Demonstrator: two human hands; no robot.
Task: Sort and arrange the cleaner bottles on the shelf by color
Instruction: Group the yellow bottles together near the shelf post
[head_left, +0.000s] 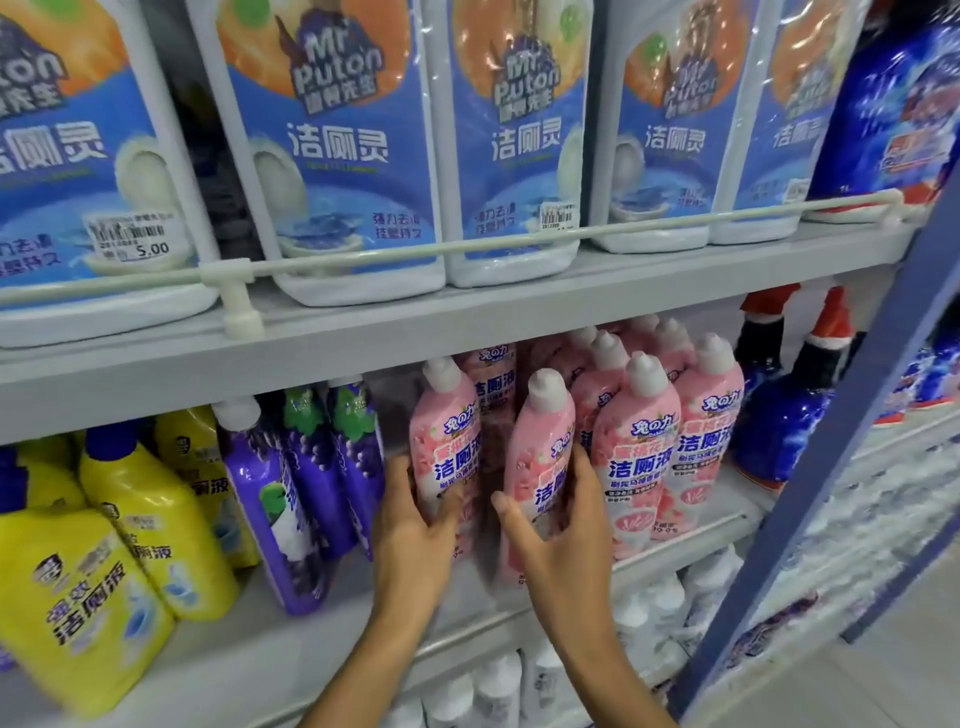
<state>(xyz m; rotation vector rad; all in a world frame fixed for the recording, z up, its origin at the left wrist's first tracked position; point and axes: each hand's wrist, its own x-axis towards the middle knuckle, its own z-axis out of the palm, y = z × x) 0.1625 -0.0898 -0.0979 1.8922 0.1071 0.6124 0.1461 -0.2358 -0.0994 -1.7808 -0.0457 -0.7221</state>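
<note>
Hands: two pink bottles at the front of the middle shelf (691, 545) are gripped, one by each hand.
Left hand (415, 525): it is wrapped around the lower body of the left pink bottle (447, 441); the thumb is laid on the label, and the other fingers are hidden behind the bottle.
Right hand (561, 535): it is closed on the right pink bottle (540, 457), with the thumb across the front and the fingers curled along its right side.
Bottle position: both are held upright, slightly apart from each other, just left of the pink group (670, 431).
Whether they stand on the shelf: this cannot be told, since the bases are blurred.
Purple bottles (306, 483): these are placed left of the left hand and are leaned to the left.
Yellow bottles (150, 519): these are seen at the far left of the same shelf.
Dark blue bottles (784, 415): these are placed right of the pink group.
Upper shelf: large blue-labelled jugs (337, 140) are lined behind a white rail (415, 254).
</note>
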